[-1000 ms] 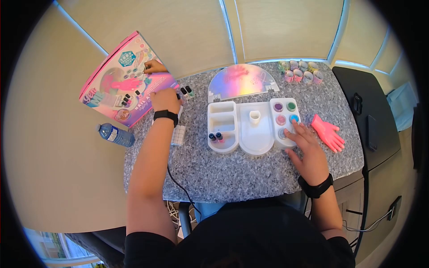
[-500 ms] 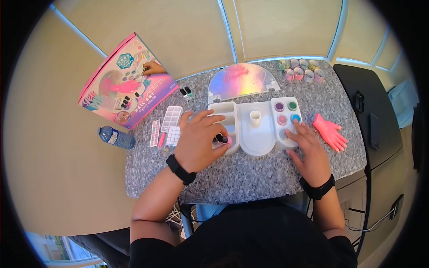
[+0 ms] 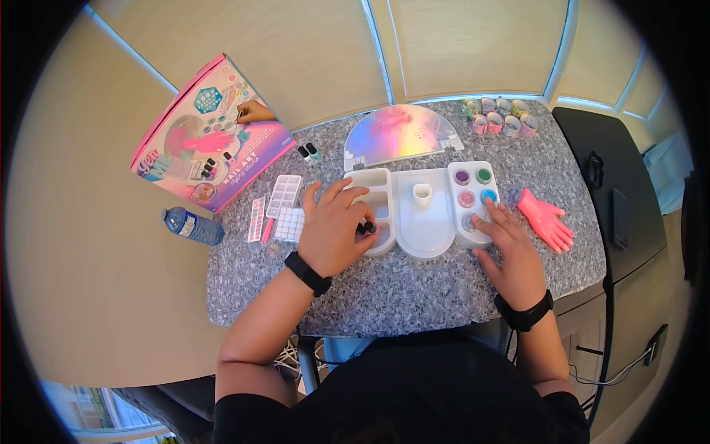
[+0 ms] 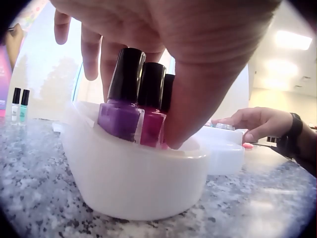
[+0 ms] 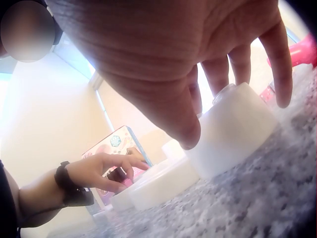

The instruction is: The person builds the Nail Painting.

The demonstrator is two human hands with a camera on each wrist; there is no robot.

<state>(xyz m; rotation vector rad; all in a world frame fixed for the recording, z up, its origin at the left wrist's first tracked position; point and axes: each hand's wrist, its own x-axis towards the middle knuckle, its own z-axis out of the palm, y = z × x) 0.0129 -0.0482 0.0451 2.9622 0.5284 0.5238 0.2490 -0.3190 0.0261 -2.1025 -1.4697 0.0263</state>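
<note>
My left hand (image 3: 331,231) is over the front left compartment of a white three-part tray (image 3: 425,235). Its thumb and fingers pinch a nail polish bottle (image 4: 168,93), mostly hidden behind the thumb in the left wrist view. Beside that bottle, a purple nail polish bottle (image 4: 118,120) and a magenta one (image 4: 152,126) lean in the same compartment, black caps up. My right hand (image 3: 512,255) rests on the tray's right section, fingers loosely extended over its front pots and thumb at the near side. Purple (image 3: 462,177), green, pink and blue pots show ahead of its fingers.
Left of the tray lie white compartment boxes (image 3: 285,194) and a pink stick. A nail art box (image 3: 214,140), a water bottle (image 3: 194,226) and two polish bottles (image 3: 309,153) stand farther left. Behind is a shiny half-round panel (image 3: 403,133); rightward, a pink model hand (image 3: 546,220) and several rolls (image 3: 503,118).
My left hand has come from beside the nail art box to the tray's left compartment, lowering a pink nail polish bottle into it. The right hand has stayed on the right section.
</note>
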